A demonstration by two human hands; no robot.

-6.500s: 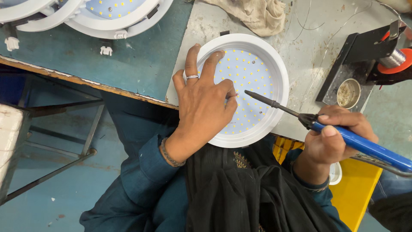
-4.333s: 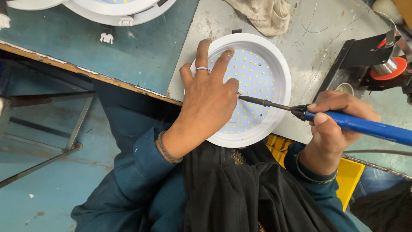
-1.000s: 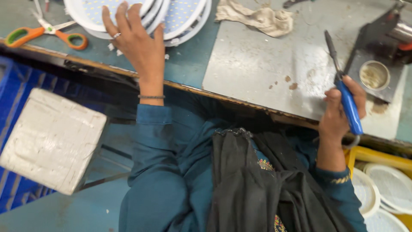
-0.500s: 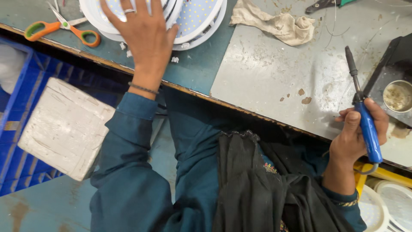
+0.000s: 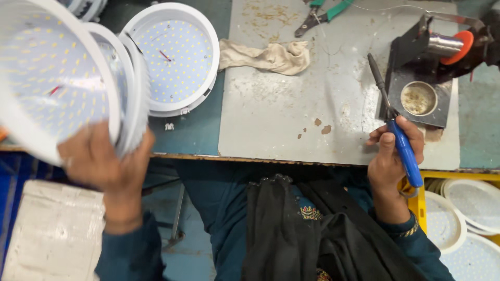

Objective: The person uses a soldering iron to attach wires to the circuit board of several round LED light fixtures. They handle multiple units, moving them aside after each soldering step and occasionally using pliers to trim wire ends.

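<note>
Left hand (image 5: 107, 166) lifts one lamp (image 5: 57, 78); right hand (image 5: 390, 156) one iron (image 5: 398, 138)

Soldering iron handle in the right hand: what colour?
Blue, on the soldering iron gripped by the right hand; head view.

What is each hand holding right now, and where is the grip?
Left hand: a round white LED light panel, gripped at its lower rim. Right hand: a soldering iron, gripped on its blue handle, tip pointing away.
</note>
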